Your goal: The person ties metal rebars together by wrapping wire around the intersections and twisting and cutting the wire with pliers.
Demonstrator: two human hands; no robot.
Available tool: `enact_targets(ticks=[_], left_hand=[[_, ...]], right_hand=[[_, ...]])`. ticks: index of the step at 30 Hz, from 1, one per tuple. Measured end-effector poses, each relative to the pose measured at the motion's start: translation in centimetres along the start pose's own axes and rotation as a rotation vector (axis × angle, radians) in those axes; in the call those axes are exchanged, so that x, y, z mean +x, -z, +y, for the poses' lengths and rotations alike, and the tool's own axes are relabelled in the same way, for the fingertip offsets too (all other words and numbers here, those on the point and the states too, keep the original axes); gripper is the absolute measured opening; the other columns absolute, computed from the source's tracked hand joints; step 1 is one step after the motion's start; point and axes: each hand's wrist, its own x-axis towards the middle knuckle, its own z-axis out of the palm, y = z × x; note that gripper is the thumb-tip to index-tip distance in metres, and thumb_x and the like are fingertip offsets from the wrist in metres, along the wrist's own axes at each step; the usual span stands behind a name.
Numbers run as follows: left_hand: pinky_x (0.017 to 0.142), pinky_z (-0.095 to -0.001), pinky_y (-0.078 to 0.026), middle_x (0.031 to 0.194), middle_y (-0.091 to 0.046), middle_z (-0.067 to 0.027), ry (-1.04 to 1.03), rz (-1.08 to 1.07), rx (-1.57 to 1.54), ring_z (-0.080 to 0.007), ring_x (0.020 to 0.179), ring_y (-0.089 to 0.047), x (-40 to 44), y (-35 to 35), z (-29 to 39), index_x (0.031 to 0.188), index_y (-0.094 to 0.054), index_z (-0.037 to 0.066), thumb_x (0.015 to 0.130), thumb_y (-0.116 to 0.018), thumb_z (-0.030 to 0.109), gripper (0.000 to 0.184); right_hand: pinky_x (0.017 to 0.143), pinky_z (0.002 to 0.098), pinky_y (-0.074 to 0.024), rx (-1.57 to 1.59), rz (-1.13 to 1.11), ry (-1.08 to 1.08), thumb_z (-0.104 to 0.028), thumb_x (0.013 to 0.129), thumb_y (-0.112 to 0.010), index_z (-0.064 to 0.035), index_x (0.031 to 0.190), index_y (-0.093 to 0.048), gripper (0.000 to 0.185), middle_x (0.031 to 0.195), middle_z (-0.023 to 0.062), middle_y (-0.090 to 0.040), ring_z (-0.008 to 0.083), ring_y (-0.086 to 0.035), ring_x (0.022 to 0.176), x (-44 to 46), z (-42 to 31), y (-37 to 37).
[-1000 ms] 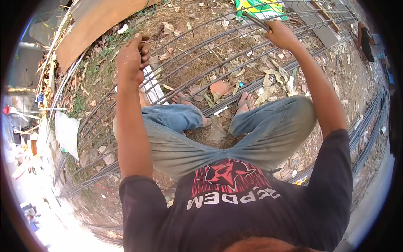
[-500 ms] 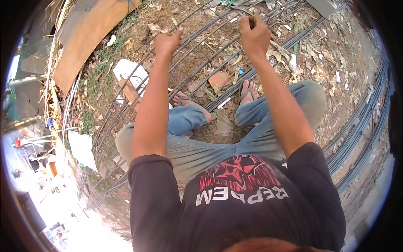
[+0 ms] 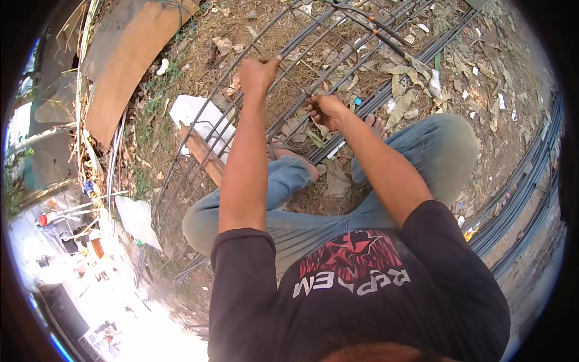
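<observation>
right hand (image 3: 326,112) has moved down to the metal rods (image 3: 306,35).

it's rough dirt ground (image 3: 494,160) out here, littered with dead leaves (image 3: 401,105) and pale scraps; green weeds (image 3: 174,79) edge a brown board (image 3: 131,67), and glaring daylight leftward bleaches what may be paving (image 3: 99,274).

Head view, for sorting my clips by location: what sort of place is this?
Probably an outdoor building yard: the barred metal frame, the bundled rods and the leaf-strewn ground suggest it.
</observation>
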Motion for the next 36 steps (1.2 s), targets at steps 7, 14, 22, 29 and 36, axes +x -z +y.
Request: enact_targets(ticks=[7,14,22,29,36], left_hand=[[0.074,-0.0411,-0.056,0.075,-0.075,-0.0153,0.0,0.058,-0.025,-0.0302,0.073,-0.073,-0.2,-0.7,-0.7,0.085,-0.084,0.008,0.082,-0.081,0.049,0.04],[0.072,-0.0407,-0.054,0.073,-0.074,-0.0137,0.034,0.01,-0.096,-0.0284,0.07,-0.071,0.0,-0.7,0.0,0.084,-0.084,0.008,0.084,-0.08,0.049,0.041],[0.076,-0.0462,-0.057,0.085,-0.076,-0.0186,-0.041,0.377,-0.173,-0.0344,0.083,-0.074,-4.2,2.0,-1.1,0.094,-0.083,0.011,0.087,-0.077,0.048,0.039],[0.06,-0.0335,-0.049,0.091,-0.077,-0.0145,-0.162,0.385,-0.868,-0.0168,0.064,-0.062,-7.7,16.8,1.6,0.105,-0.07,0.0,0.105,-0.057,0.023,0.026],[0.06,-0.027,-0.055,0.102,-0.076,-0.0176,-0.369,0.267,-1.095,-0.0163,0.07,-0.068,-17.6,23.1,5.4,0.125,-0.055,0.001,0.109,-0.05,0.017,0.023]], right_hand=[[0.043,0.0305,-0.0242,-0.114,0.417,0.236,-0.01,0.105,-0.048,0.0053,0.095,-0.063,0.023,0.074,0.0044,-0.053,0.0116,-0.039,0.053,-1.3,0.8,-3.3],[0.044,0.0287,-0.0299,-0.121,0.358,0.198,-0.015,0.106,-0.045,0.0023,0.09,-0.062,0.029,0.067,0.0019,-0.049,0.0111,-0.036,0.051,-2.4,-0.3,-3.7],[0.059,0.0382,-0.0614,-0.188,0.219,0.2,-0.025,0.107,-0.046,0.0044,0.103,-0.064,0.035,0.088,0.0172,-0.074,0.0259,-0.073,0.07,-3.6,-1.0,-0.9],[0.055,0.0328,-0.0507,-0.972,0.538,0.749,-0.018,0.098,-0.063,0.0044,0.101,-0.072,0.024,0.082,0.014,-0.074,0.0202,-0.071,0.067,-3.2,-5.7,3.9],[0.072,0.0259,-0.0507,-0.568,0.056,1.192,-0.024,0.099,-0.068,0.0024,0.105,-0.074,0.028,0.086,0.005,-0.075,0.011,-0.068,0.083,-20.4,-8.0,-4.2]])
